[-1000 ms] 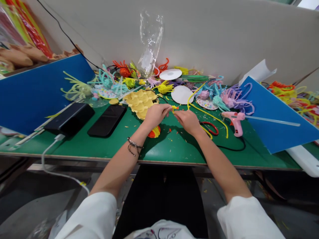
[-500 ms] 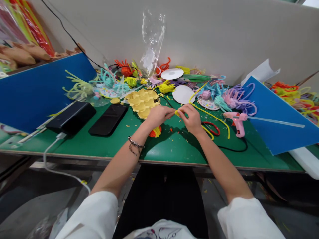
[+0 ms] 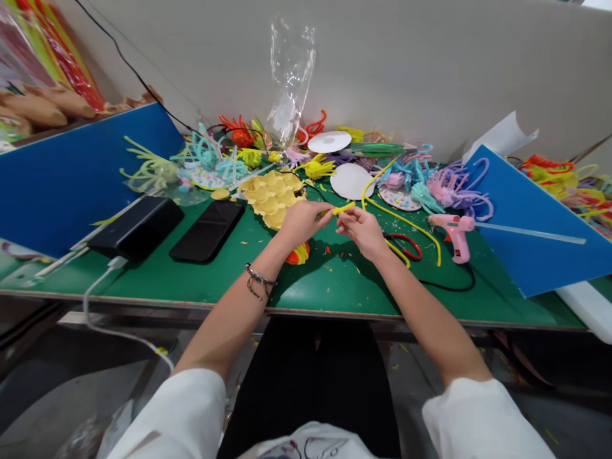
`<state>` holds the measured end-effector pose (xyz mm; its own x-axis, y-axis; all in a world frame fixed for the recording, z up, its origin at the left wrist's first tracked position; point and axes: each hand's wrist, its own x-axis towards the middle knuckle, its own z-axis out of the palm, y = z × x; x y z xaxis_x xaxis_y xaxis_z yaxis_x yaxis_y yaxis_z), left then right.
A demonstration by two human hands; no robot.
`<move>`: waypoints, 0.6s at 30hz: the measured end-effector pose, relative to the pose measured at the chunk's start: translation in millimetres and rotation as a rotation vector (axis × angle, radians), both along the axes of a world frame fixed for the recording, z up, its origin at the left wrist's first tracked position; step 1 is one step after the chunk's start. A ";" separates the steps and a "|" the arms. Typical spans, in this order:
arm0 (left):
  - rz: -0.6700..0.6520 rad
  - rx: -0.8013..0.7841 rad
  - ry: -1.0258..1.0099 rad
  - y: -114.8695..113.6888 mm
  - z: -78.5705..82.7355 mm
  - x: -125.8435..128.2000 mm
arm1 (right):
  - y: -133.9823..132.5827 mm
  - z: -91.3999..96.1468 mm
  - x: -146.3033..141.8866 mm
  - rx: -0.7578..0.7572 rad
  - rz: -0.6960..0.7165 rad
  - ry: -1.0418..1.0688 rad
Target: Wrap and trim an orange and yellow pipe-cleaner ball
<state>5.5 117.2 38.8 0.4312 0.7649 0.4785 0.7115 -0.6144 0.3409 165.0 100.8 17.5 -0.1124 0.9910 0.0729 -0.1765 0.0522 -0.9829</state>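
My left hand (image 3: 306, 222) pinches a short yellow pipe cleaner piece (image 3: 344, 208) over the middle of the table. The fingers of my right hand (image 3: 362, 231) are bent close together just under the free end of that piece; whether they grip it is hard to make out. Below my left wrist lies a red and yellow fuzzy bundle (image 3: 300, 254), partly covered by the arm. A yellow egg-carton piece (image 3: 272, 196) rests behind my left hand. Long yellow pipe cleaners (image 3: 411, 220) and red-handled scissors (image 3: 412, 245), partly hidden, lie right of my right hand.
A pink glue gun (image 3: 456, 236) with a long glue stick stands at the right by a blue panel (image 3: 549, 223). At the left are a black phone (image 3: 208, 231) and a black box (image 3: 137, 227). White discs (image 3: 352, 182) and colourful pipe-cleaner shapes line the back.
The fingertips of my hands have shifted slightly apart. More of the yellow piece now shows, pointing up to the right, and my right hand has dropped a little below it.
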 end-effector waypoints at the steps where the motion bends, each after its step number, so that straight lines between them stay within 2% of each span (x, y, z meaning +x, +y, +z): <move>1: -0.007 0.003 0.010 -0.2 0.2 0.1 | 0.1 -0.3 -0.1 -0.006 0.002 0.003; 13: -0.093 0.038 0.149 -4.2 2.6 -1.6 | -2.2 4.8 3.0 -0.115 0.021 0.082; 18: -0.118 0.078 0.084 -1.7 0.3 -1.0 | -3.3 7.6 5.3 -0.146 0.086 0.074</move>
<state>4.5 115.5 39.1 0.5567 0.6688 0.4928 0.6573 -0.7174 0.2309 170.3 97.6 25.1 -0.1970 0.9786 -0.0596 -0.2464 -0.1083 -0.9631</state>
